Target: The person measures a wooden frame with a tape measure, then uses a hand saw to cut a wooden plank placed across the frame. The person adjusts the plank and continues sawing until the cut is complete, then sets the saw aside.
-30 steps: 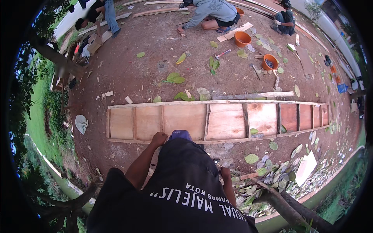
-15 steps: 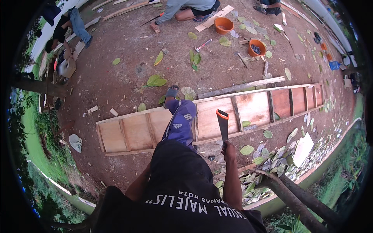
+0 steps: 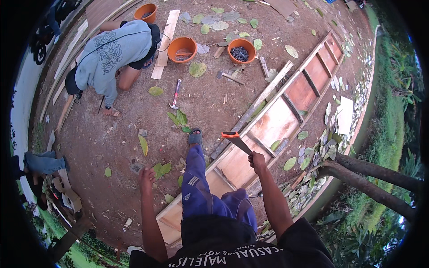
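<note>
My right hand point(image 3: 258, 162) is closed round the blade end of a handsaw point(image 3: 240, 142). Its orange handle points away from me, over the edge of a long wood-framed plywood panel point(image 3: 278, 127). My left hand point(image 3: 146, 179) hangs over the dirt beside some green leaves, fingers loosely apart and nothing in them. The panel lies on the ground, slanting from below me to the far right, with crossbars along its length. One of my sandalled feet point(image 3: 195, 137) is beyond its far edge; my other foot is hidden.
A loose plank point(image 3: 250, 114) lies along the panel. Farther off are a claw hammer point(image 3: 176, 94), another hammer point(image 3: 230, 78), an orange bucket of nails point(image 3: 241, 51) and another orange bucket point(image 3: 182, 50). A person in grey point(image 3: 111, 51) crouches at far left. Tree trunks point(image 3: 366, 178) stand at right.
My view has turned leftward, so the panel now slants. My left hand has come forward into sight. The saw, still in my right hand, now tilts left; more of my legs is past the panel.
</note>
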Tool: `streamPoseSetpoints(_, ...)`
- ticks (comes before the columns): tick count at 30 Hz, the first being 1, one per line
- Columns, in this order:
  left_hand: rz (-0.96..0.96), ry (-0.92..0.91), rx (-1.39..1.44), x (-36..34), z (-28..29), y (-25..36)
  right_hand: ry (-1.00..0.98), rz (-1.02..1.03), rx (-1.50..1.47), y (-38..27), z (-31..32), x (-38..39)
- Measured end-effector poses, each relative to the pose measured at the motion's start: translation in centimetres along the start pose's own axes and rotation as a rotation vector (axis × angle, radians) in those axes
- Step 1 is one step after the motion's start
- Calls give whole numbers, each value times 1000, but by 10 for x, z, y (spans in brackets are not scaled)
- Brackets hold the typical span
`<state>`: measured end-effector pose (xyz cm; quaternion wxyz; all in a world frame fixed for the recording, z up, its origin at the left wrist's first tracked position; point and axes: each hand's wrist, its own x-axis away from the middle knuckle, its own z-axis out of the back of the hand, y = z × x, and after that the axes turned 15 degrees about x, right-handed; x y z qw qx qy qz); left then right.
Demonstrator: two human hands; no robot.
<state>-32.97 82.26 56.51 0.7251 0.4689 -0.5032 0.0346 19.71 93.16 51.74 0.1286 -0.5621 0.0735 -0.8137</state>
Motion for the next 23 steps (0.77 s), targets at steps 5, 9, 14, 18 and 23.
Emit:
streamPoseSetpoints(5,-96,-133,-48,-15,-79,121,203,95,-147,-78,19,31)
streamPoseSetpoints(9,106,-235,-194,-79,-97,71,319,276,-331,-193,63,46)
streamPoseSetpoints(14,295,-203,-659,-80,-123,-13,361,504,-453,-350,139,39)
streamPoseSetpoints(18,-220,-640,-1184,-85,-157,-53,363,550,-327,-455,177,-36)
streamPoseSetpoints(23,267,-46,-385,-83,-291,-63,284,544,-91,-601,200,-206)
